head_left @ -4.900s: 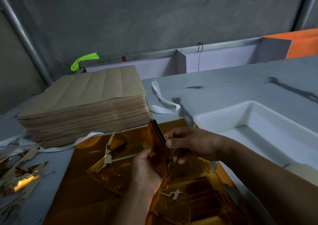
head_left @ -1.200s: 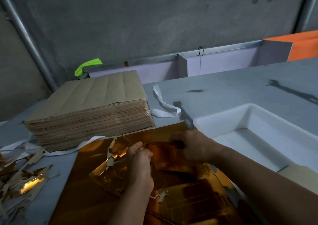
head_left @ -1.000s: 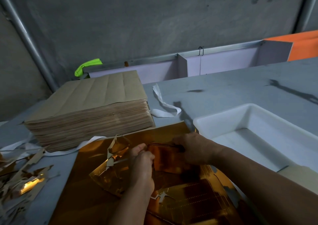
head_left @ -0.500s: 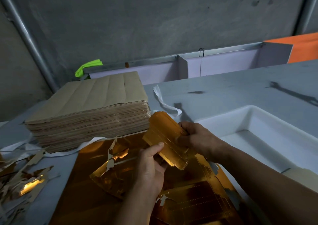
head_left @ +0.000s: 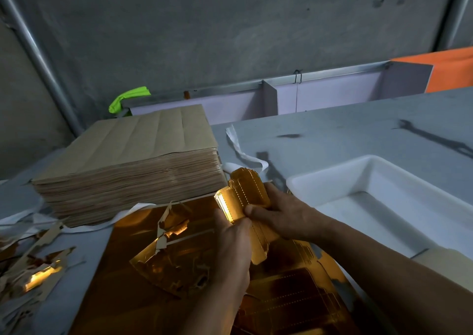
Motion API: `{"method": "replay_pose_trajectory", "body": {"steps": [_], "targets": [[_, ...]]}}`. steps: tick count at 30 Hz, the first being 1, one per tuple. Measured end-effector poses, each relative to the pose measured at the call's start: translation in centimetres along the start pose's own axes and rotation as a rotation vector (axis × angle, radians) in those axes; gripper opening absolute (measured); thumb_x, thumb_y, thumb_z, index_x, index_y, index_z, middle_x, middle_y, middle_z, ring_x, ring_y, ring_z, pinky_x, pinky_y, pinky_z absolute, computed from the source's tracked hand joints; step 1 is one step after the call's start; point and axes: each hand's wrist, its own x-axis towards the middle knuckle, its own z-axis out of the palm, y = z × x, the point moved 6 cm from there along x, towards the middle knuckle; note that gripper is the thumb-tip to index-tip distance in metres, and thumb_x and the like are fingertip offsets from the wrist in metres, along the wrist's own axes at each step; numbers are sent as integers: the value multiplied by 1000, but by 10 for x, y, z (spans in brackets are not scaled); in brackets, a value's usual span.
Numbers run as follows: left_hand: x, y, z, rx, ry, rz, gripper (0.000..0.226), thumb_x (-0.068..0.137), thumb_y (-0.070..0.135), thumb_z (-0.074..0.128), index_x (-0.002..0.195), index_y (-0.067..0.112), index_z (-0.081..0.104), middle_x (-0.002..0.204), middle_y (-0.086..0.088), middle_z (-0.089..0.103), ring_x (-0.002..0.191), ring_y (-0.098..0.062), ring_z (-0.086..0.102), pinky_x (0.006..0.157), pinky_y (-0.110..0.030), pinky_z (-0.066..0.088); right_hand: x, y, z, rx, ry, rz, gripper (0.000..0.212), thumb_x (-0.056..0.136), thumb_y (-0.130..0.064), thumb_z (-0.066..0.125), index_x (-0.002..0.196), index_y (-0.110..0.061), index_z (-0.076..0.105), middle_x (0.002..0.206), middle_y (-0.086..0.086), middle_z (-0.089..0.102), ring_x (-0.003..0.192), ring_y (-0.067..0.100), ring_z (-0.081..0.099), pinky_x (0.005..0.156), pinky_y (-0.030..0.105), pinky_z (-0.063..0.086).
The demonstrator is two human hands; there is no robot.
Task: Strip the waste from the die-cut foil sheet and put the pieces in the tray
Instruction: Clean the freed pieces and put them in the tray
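A gold die-cut foil piece (head_left: 243,196) with dotted fold lines is held up above the table, tilted. My left hand (head_left: 234,247) pinches its lower edge with the thumb on top. My right hand (head_left: 279,213) grips its right side, thumb across the face. Under both hands lies the gold foil sheet (head_left: 143,291), with a torn, lifted strip of waste (head_left: 171,232) left of my hands. The white tray (head_left: 384,204) stands to the right; what I see of its inside holds nothing.
A thick stack of brown sheets (head_left: 133,165) stands at the back left. Foil and paper scraps (head_left: 30,270) litter the left edge. White paper strips (head_left: 245,153) lie behind the hands. A pale sheet (head_left: 450,263) lies at the tray's near corner.
The foil piece, pressed down on the sheet a second ago, has come free and been lifted; both hands now hold it up and have turned it more upright.
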Motion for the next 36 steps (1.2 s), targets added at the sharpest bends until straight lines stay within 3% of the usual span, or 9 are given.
{"method": "replay_pose_trajectory", "body": {"steps": [6, 11, 14, 18, 23, 25, 28, 31, 36], "targets": [[4, -3, 0, 28, -4, 17, 47, 96, 7, 55, 131, 37, 47, 120, -1, 64, 105, -21, 65, 82, -45, 56, -2, -2, 3, 102, -38, -12, 61, 80, -76, 51, 129, -45, 33, 112, -23, 54, 103, 7, 59, 87, 30, 52], [9, 2, -9, 29, 1, 42, 43, 92, 4, 59, 119, 37, 56, 105, 5, 71, 87, -10, 71, 64, -26, 52, -2, -3, -1, 203, -5, 1, 27, 87, -53, 57, 111, -41, 51, 104, -9, 64, 99, 14, 64, 92, 39, 54], [10, 4, -13, 98, 30, 76, 44, 92, 6, 60, 126, 33, 53, 116, 4, 65, 101, -14, 64, 68, -25, 46, -3, -4, -6, 214, 47, 7, 21, 84, -37, 57, 103, -30, 60, 98, 0, 66, 95, 17, 65, 90, 41, 55], [12, 4, -15, 169, 20, 102, 40, 92, 8, 61, 119, 35, 50, 112, 7, 61, 97, -8, 61, 60, -15, 43, -3, -1, -11, 273, 103, 10, 19, 91, -13, 60, 99, -29, 65, 96, -3, 71, 94, 14, 67, 83, 31, 55], [12, 1, -17, 197, 2, 63, 46, 90, 11, 64, 131, 26, 49, 119, -3, 61, 102, -17, 62, 77, -34, 53, -3, 1, -14, 349, 137, 59, 16, 93, -11, 60, 101, -23, 68, 88, -2, 73, 79, 11, 70, 59, 18, 52], [14, 2, -20, 116, 4, 25, 47, 89, 12, 64, 132, 26, 50, 120, -4, 64, 105, -22, 63, 86, -47, 54, -3, 2, -17, 428, 158, 84, 16, 94, -8, 59, 103, -18, 69, 87, 0, 73, 77, 12, 72, 61, 22, 55], [14, 3, -26, -231, 25, -77, 45, 79, 21, 66, 124, 22, 58, 118, -11, 66, 107, -31, 64, 83, -47, 54, -2, 3, -23, 544, 212, 95, 18, 95, -7, 58, 108, -14, 68, 97, 7, 75, 89, 25, 73, 79, 38, 60], [10, -1, -24, -583, -17, -166, 54, 68, 29, 66, 120, 16, 59, 107, -14, 73, 96, -32, 72, 71, -40, 58, -3, 5, -26, 642, 246, 93, 16, 95, -7, 58, 108, -12, 66, 95, 11, 75, 85, 32, 73, 71, 36, 59], [1, -9, -8, -753, -132, -295, 57, 73, 27, 65, 127, 12, 55, 108, -21, 72, 95, -36, 71, 88, -46, 50, -2, 3, -26, 728, 220, 86, 13, 95, -5, 57, 107, -3, 62, 92, 18, 70, 77, 31, 71, 63, 30, 56]]}}
